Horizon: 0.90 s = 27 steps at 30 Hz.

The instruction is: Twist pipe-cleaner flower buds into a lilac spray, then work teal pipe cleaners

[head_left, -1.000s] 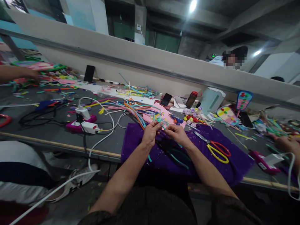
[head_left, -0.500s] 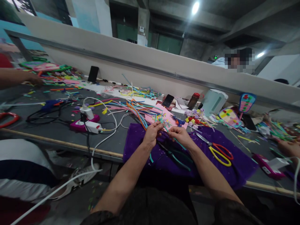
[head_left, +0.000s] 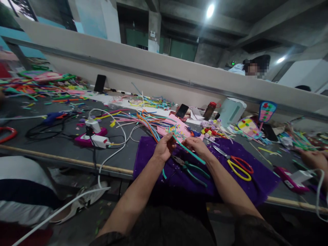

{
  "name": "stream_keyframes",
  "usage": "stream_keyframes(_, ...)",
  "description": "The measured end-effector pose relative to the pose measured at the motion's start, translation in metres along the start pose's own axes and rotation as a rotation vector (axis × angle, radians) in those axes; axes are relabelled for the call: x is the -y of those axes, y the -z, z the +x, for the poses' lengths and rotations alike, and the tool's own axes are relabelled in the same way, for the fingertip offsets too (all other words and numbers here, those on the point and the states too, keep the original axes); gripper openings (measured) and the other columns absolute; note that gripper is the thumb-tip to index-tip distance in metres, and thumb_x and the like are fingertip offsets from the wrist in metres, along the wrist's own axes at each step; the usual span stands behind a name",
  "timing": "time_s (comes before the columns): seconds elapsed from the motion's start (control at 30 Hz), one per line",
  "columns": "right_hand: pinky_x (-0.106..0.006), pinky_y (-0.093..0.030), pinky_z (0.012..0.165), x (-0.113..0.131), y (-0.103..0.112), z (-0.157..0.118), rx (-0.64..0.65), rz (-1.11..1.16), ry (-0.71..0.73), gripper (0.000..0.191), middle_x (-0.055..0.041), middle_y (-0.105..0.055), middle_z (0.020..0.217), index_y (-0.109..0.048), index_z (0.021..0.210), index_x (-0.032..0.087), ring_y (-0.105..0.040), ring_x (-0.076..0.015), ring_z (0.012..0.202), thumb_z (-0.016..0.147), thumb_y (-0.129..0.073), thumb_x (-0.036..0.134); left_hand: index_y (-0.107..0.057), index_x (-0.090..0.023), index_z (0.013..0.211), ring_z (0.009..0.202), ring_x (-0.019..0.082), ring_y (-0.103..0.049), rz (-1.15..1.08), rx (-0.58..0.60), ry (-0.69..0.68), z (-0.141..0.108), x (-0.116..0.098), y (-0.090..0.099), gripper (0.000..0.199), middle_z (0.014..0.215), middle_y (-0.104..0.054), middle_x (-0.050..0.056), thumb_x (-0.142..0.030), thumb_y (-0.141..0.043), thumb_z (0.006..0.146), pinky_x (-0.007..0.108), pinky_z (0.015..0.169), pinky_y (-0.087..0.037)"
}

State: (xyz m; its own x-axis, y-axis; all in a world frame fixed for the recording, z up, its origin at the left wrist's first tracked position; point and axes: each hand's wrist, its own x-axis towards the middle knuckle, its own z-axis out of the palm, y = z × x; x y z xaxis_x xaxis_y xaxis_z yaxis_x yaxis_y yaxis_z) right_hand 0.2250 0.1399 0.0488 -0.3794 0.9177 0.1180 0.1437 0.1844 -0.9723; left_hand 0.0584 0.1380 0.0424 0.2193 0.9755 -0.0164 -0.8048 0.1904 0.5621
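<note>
Between my two hands runs a teal fuzzy stick (head_left: 189, 150), slanting down to the right. My left hand (head_left: 164, 147) pinches its upper end. My right hand (head_left: 196, 147) is closed beside it; whatever its fingertips hold is too small to make out. Below my hands, pliers with dark green handles (head_left: 196, 173) lie on a purple cloth (head_left: 148, 160). Scissors with red and yellow handles (head_left: 239, 167) rest on the cloth at the right. A pink sheet (head_left: 164, 130) with small coloured pieces lies just beyond my hands.
A magenta power strip (head_left: 84, 139) with white plugs and cables sits at the left. Behind are bundled coloured sticks (head_left: 143, 119), a phone (head_left: 182, 111) and a red-capped bottle (head_left: 210, 110). Another person's hand (head_left: 314, 159) shows at the right edge.
My fingers have shifted a little, and more of the teal stick shows between and below them. At the far left, another person's arm has mostly left the view.
</note>
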Motion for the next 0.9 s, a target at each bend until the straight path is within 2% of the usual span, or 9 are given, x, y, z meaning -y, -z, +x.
stream_keyframes(0.07, -0.018, -0.033, 0.039, 0.002, 0.0, -0.001, -0.01, 0.016, 0.011, 0.033, -0.0025, -0.063, 0.075, -0.062, 0.092, 0.015, -0.05, -0.0082, 0.049, 0.069, -0.06, 0.039, -0.058, -0.013, 0.075, 0.052, 0.005, -0.052, -0.068, 0.077, 0.011, -0.002, -0.001, -0.001, 0.015, 0.064, -0.058, -0.003, -0.021, -0.066, 0.065, 0.013, 0.039, -0.038)
stream_keyframes(0.17, -0.017, -0.036, 0.042, 0.007, -0.01, -0.005, 0.084, -0.039, 0.031, 0.043, -0.0022, -0.063, 0.084, -0.058, 0.104, 0.018, -0.055, -0.0102, 0.058, 0.064, -0.065, 0.033, -0.058, -0.013, 0.076, 0.054, 0.006, -0.054, -0.094, 0.111, -0.011, -0.004, 0.0, -0.002, 0.015, 0.066, -0.058, -0.002, -0.02, -0.066, 0.065, 0.014, 0.04, -0.04)
stream_keyframes(0.33, -0.018, -0.036, 0.042, 0.005, -0.028, -0.005, 0.198, -0.083, 0.009, 0.03, 0.002, -0.057, 0.062, -0.061, 0.088, 0.014, -0.052, -0.0089, 0.049, 0.066, -0.063, 0.034, -0.058, -0.014, 0.076, 0.05, 0.006, -0.052, -0.056, 0.093, -0.042, -0.006, 0.003, -0.003, 0.016, 0.066, -0.058, -0.002, -0.022, -0.066, 0.066, 0.017, 0.041, -0.042)
stream_keyframes(0.5, -0.019, -0.031, 0.039, -0.001, -0.017, 0.0, 0.042, -0.071, 0.025, 0.024, 0.0046, -0.049, 0.049, -0.057, 0.065, 0.014, -0.042, -0.0064, 0.04, 0.066, -0.062, 0.037, -0.057, -0.014, 0.075, 0.053, 0.006, -0.052, -0.055, 0.086, -0.021, -0.009, -0.002, -0.007, 0.015, 0.068, -0.057, -0.001, -0.022, -0.065, 0.066, 0.015, 0.04, -0.039)
stream_keyframes(0.6, -0.018, -0.027, 0.038, 0.001, 0.0, -0.001, -0.12, -0.041, 0.068, 0.022, 0.0051, -0.047, 0.047, -0.055, 0.064, 0.015, -0.039, -0.0055, 0.038, 0.069, -0.058, 0.036, -0.057, -0.015, 0.076, 0.052, 0.005, -0.049, -0.086, 0.095, -0.025, -0.011, -0.008, -0.009, 0.013, 0.066, -0.055, -0.001, -0.023, -0.064, 0.068, 0.013, 0.037, -0.036)
stream_keyframes(0.67, -0.018, -0.025, 0.037, 0.002, 0.007, -0.002, -0.166, -0.029, 0.058, 0.021, 0.0041, -0.049, 0.048, -0.055, 0.067, 0.015, -0.038, -0.0052, 0.038, 0.071, -0.057, 0.035, -0.057, -0.015, 0.074, 0.049, 0.004, -0.046, -0.098, 0.107, -0.036, -0.012, -0.01, -0.009, 0.013, 0.064, -0.053, -0.002, -0.023, -0.064, 0.068, 0.013, 0.035, -0.034)
stream_keyframes(0.73, -0.017, -0.028, 0.038, 0.002, 0.006, -0.002, -0.111, -0.041, 0.037, 0.022, 0.0009, -0.058, 0.062, -0.059, 0.08, 0.015, -0.043, -0.0059, 0.042, 0.068, -0.06, 0.033, -0.056, -0.015, 0.074, 0.047, 0.003, -0.045, -0.095, 0.125, -0.039, -0.013, -0.01, -0.009, 0.013, 0.064, -0.053, -0.002, -0.023, -0.064, 0.067, 0.012, 0.035, -0.033)
stream_keyframes(0.8, -0.018, -0.035, 0.044, 0.001, -0.003, -0.001, 0.038, -0.054, 0.042, 0.037, -0.0019, -0.062, 0.081, -0.057, 0.097, 0.017, -0.051, -0.0085, 0.054, 0.063, -0.065, 0.029, -0.056, -0.014, 0.075, 0.047, 0.003, -0.045, -0.082, 0.147, -0.033, -0.013, -0.006, -0.009, 0.015, 0.066, -0.053, -0.001, -0.023, -0.065, 0.067, 0.012, 0.034, -0.033)
stream_keyframes(0.9, -0.02, -0.041, 0.054, 0.0, -0.018, 0.0, 0.249, -0.084, 0.098, 0.041, -0.0002, -0.061, 0.079, -0.058, 0.098, 0.016, -0.053, -0.0115, 0.064, 0.059, -0.067, 0.025, -0.057, -0.013, 0.076, 0.046, 0.003, -0.046, -0.029, 0.183, 0.014, -0.012, 0.0, -0.008, 0.017, 0.067, -0.054, -0.001, -0.024, -0.065, 0.066, 0.012, 0.034, -0.033)
